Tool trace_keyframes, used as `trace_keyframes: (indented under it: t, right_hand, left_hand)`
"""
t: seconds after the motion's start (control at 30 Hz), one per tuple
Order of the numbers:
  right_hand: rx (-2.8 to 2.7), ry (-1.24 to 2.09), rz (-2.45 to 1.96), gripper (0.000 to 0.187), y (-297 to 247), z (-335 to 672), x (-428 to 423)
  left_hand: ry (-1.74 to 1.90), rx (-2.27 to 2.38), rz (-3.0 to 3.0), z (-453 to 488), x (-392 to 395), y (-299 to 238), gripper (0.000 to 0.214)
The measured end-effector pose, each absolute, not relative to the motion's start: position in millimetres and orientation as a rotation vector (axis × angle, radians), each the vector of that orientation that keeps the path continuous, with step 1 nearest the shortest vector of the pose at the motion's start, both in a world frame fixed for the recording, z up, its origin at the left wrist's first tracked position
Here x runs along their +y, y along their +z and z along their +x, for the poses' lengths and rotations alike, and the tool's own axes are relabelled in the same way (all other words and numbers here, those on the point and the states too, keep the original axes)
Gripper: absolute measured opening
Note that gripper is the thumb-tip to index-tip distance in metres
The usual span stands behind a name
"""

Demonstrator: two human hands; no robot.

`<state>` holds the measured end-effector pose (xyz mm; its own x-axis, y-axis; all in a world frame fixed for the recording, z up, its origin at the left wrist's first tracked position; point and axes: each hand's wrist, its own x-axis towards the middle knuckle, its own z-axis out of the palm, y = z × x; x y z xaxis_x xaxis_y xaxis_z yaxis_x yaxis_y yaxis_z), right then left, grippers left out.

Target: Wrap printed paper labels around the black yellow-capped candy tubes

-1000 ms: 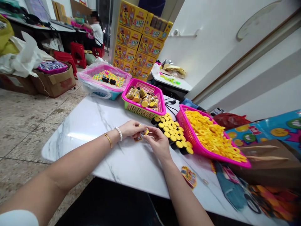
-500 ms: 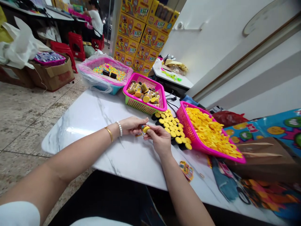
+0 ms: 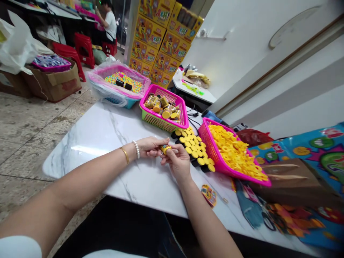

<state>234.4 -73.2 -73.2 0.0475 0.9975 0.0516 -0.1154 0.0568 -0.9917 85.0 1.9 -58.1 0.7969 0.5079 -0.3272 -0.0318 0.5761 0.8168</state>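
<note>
Between my two hands is a small jar with a yellow lid and a printed label. My left hand, with a pearl bracelet and a gold bangle at its wrist, grips the jar from the left. My right hand pinches it from the right near the lid. Fingers cover much of the jar. Just beyond my right hand stand several black jars with yellow lids, packed close together. A stack of printed labels lies by my right forearm.
A pink-rimmed basket holds finished-looking labelled jars; another basket holds yellow rings. Farther left is a plastic-lined basket of colourful beads. Scissors lie at the right. Yellow cartons are stacked behind; a person sits far off.
The jar has tilted a little in my hands, showing more of its label. My right fingers have shifted along it. The whole view has moved slightly.
</note>
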Motion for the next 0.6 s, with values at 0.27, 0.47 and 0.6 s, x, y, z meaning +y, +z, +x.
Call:
trace_keyframes:
  t: [0.27, 0.47, 0.6]
  right_hand:
    - [-1.105, 1.083, -1.169, 0.044, -41.7, 240.1, -36.8]
    - [-1.265, 0.899, -1.122, 0.06, 4.5, 246.4, 6.4]
    - [-1.341, 0.87, -1.273, 0.04, -24.6, 247.8, -14.4]
  left_hand:
    - [0.661, 0.973, 1.094, 77.5, 14.5, -56.2, 0.045]
    - [0.683, 1.203, 1.915, 72.6, 15.9, -57.5, 0.018]
    - [0.534, 1.202, 2.167, 77.4, 7.0, -61.9, 0.013]
